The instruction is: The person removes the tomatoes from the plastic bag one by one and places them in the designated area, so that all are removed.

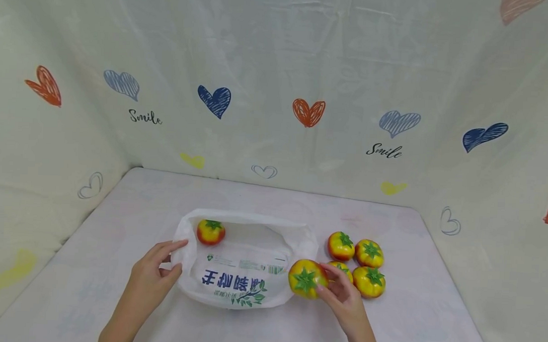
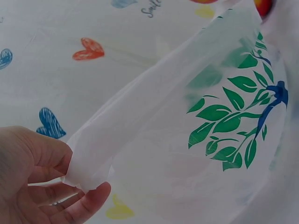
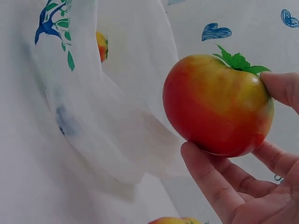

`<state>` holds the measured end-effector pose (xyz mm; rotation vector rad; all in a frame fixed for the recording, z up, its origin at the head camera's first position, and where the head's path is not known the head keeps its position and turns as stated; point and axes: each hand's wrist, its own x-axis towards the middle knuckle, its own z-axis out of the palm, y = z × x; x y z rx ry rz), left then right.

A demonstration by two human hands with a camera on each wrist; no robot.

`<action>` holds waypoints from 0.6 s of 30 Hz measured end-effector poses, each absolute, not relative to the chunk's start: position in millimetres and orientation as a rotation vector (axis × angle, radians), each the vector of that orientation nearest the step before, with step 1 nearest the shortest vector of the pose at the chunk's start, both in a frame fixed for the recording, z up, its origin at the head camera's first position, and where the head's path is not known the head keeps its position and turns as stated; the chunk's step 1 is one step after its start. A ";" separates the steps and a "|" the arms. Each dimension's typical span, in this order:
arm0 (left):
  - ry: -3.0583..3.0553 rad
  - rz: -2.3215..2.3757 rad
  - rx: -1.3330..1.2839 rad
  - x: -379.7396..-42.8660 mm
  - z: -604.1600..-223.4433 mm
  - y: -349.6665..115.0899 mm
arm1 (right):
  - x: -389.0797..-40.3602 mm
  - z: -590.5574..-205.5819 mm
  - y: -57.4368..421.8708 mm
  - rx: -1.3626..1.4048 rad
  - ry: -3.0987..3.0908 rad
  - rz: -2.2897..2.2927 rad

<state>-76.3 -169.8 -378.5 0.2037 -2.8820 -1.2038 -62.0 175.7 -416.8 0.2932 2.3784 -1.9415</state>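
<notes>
A white plastic bag (image 1: 246, 303) with blue lettering and green printed leaves lies with its mouth spread wide. My left hand (image 1: 154, 275) pinches the left side of its rim between thumb and fingers, as the left wrist view shows up close. Inside, at the far left, sits a red-and-yellow tomato (image 1: 211, 232) with a green leafy top. My right hand (image 1: 344, 299) holds another such tomato (image 3: 217, 105) between thumb and fingertips, close by the bag's right edge. In the right wrist view the held tomato is red below and yellow near its leaves.
Several more tomatoes (image 1: 369, 253) stand in a cluster right of the bag, one partly hidden behind the right hand. A pale cloth covers the table (image 1: 414, 317). Behind it and at both sides hangs a white curtain (image 1: 269, 50) printed with hearts.
</notes>
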 end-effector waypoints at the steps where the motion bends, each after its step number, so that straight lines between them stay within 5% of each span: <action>1: -2.881 -1.203 0.201 -76.3 -378.5 -170.0 | -61.2 -417.5 177.6 0.313 2.380 -1.930; 18: -2.870 -1.188 0.199 -76.2 -379.7 -170.3 | -50.2 -442.2 217.1 0.611 2.361 -1.719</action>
